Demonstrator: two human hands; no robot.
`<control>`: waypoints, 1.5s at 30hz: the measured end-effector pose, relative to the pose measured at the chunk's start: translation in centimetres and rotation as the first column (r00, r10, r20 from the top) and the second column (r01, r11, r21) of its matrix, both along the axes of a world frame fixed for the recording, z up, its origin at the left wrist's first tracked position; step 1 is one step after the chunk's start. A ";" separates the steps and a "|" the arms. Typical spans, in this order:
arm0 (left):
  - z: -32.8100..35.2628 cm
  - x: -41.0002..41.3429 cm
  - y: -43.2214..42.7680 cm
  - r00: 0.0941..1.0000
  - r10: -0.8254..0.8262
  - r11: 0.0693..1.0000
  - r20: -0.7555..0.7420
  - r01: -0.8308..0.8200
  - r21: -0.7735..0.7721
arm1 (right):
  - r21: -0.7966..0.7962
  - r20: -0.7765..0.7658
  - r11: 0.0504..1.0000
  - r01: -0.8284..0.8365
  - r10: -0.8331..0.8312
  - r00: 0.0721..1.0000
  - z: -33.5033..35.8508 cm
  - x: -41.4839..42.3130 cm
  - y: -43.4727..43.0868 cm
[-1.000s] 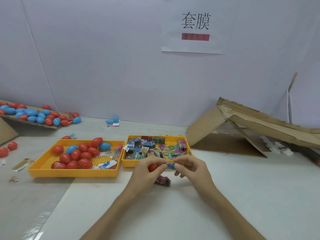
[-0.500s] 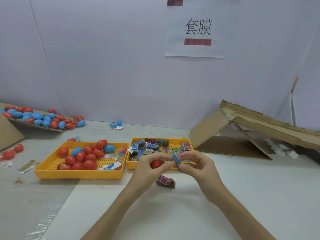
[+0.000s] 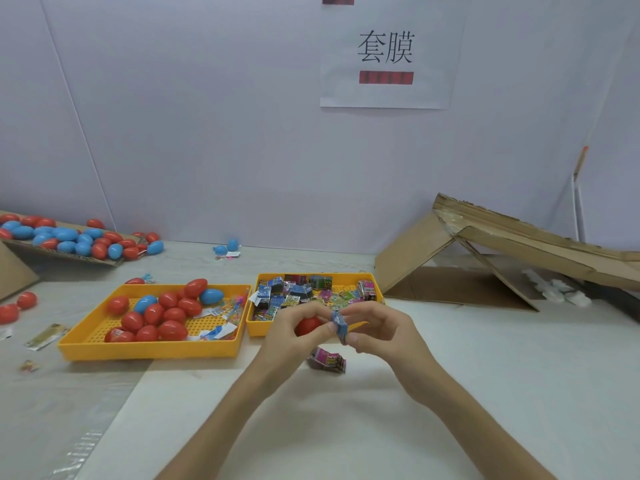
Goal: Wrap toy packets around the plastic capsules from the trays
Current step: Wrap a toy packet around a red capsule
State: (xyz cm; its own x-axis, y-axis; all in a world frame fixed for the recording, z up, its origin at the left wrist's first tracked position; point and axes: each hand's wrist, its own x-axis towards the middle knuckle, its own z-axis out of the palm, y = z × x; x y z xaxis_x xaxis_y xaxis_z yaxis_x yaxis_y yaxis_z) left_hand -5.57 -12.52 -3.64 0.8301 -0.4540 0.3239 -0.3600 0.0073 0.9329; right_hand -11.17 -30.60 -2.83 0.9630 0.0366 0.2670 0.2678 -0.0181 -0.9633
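Observation:
My left hand (image 3: 294, 336) grips a red capsule (image 3: 307, 325) in its curled fingers, just in front of the packet tray. My right hand (image 3: 382, 332) pinches a small blue toy packet (image 3: 339, 323) between thumb and fingers, close against the capsule's right end; the left thumb touches the packet too. A yellow tray (image 3: 138, 351) on the left holds several red and blue capsules. A second yellow tray (image 3: 375, 289) behind my hands holds several coloured packets. A pink and dark packet (image 3: 327, 359) lies on the table under my hands.
A cardboard sheet (image 3: 62, 252) at far left carries several red and blue capsules, with loose ones (image 3: 17, 306) on the table. A folded cardboard ramp (image 3: 502, 258) stands at right. Scraps of wrapper (image 3: 46, 336) lie left of the capsule tray. A paper sign (image 3: 386, 53) hangs on the wall.
The blue packet has turned more upright between my fingers and sits against the capsule's end. Both hands stay together in front of the packet tray; the camera has tilted a little downward.

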 end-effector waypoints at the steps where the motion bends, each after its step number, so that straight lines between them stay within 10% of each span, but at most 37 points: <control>1: 0.0 0.0 0.0 1.000 -0.004 1.000 -0.007 0.004 0.010 | 0.003 -0.008 1.000 -0.005 0.005 1.000 0.0 0.0 -0.1; 45: 0.0 0.5 0.2 0.985 0.105 0.994 -0.139 -0.104 0.011 | 0.166 -0.175 0.986 0.030 0.000 0.985 -0.3 0.8 -1.4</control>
State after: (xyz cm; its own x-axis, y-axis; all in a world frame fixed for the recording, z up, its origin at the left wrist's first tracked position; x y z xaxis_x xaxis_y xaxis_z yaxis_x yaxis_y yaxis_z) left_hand -5.05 -12.29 -3.66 0.9099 -0.3632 0.2004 -0.2254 -0.0272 0.9739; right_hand -10.41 -31.99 -3.10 0.9952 -0.0093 0.0970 0.0973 0.1444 -0.9847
